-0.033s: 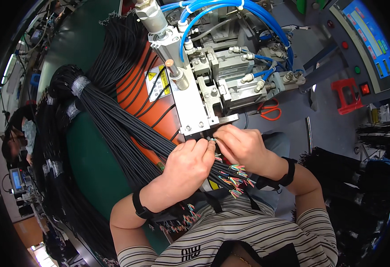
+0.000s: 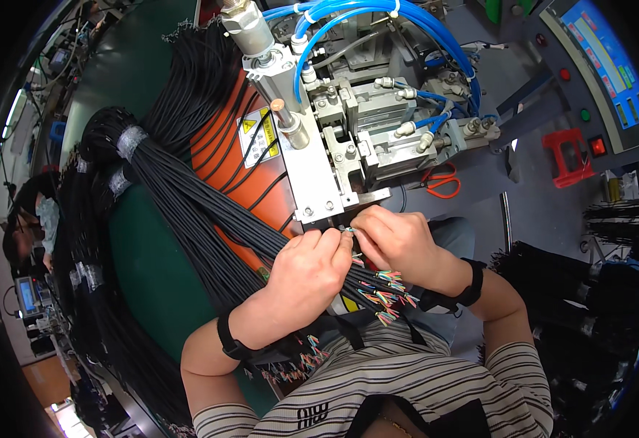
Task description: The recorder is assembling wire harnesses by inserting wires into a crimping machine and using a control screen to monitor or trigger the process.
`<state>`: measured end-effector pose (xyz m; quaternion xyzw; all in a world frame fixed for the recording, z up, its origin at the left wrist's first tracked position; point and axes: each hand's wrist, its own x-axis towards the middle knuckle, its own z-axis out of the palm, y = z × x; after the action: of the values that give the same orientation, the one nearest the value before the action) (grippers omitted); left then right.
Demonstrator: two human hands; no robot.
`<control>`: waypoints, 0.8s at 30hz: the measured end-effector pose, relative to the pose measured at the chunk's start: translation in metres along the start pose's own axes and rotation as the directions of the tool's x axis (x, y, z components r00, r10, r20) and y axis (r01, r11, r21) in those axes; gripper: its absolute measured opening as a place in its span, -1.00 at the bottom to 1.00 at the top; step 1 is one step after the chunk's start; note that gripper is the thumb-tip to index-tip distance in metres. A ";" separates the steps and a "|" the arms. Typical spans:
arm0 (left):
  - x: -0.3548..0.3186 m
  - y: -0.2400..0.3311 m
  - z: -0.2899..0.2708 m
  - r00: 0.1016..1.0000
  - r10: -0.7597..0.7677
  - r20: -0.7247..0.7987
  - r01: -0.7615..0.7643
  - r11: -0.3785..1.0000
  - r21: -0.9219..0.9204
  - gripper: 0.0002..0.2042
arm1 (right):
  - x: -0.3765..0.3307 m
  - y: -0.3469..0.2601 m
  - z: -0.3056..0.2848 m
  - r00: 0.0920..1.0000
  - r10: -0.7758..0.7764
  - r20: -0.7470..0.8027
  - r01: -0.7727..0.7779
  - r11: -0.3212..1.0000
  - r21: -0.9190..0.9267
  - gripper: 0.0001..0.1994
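My left hand [image 2: 306, 271] and my right hand [image 2: 401, 239] meet just below the front end of a metal clamping machine [image 2: 312, 179]. Thumbs and fingertips of both are closed in a pinch on the thin coloured wires [image 2: 348, 230] at a cable's end; the fingers hide most of it. Under my left wrist runs a thick bundle of black cables [image 2: 202, 193], bound with clear wrap [image 2: 131, 140]. Its stripped ends fan out in coloured wires [image 2: 389, 296] below my hands.
Blue air hoses [image 2: 378, 6] arch over the machine. Red-handled scissors [image 2: 443, 180] lie right of it. A control panel with a screen [image 2: 607, 62] stands far right, with a red plastic holder [image 2: 567, 158] below. More black cables [image 2: 89, 219] lie on the green table [image 2: 151, 255] at left.
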<state>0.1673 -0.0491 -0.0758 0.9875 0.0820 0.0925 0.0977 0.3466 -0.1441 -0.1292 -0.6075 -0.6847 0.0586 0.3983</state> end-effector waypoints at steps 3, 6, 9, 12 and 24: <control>0.002 0.000 -0.001 1.000 -0.003 0.002 0.003 1.000 -0.007 -0.55 | -0.002 0.001 -0.002 0.993 0.067 0.096 -0.069 0.998 0.014 -0.83; 0.003 -0.001 -0.003 1.000 0.015 -0.001 -0.015 1.000 0.013 -0.65 | -0.003 0.004 0.000 0.987 0.126 0.101 -0.136 0.987 0.091 -0.80; 0.000 -0.008 -0.005 1.000 -0.005 0.010 0.006 0.992 -0.129 -0.63 | -0.002 -0.003 -0.001 0.991 0.135 0.003 -0.133 0.970 0.202 -0.81; -0.002 -0.007 -0.004 1.000 0.010 -0.005 -0.010 0.994 -0.113 -0.62 | -0.001 0.000 0.004 0.994 0.068 -0.087 -0.050 0.979 0.198 -0.81; 0.011 -0.003 -0.006 0.999 0.016 0.042 -0.017 1.000 0.015 -0.62 | 0.008 -0.006 -0.029 0.986 0.094 0.140 -0.082 0.993 -0.085 -0.81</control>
<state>0.1761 -0.0433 -0.0686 0.9906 0.0726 0.0718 0.0913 0.3606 -0.1505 -0.1026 -0.6466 -0.6860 0.0929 0.3204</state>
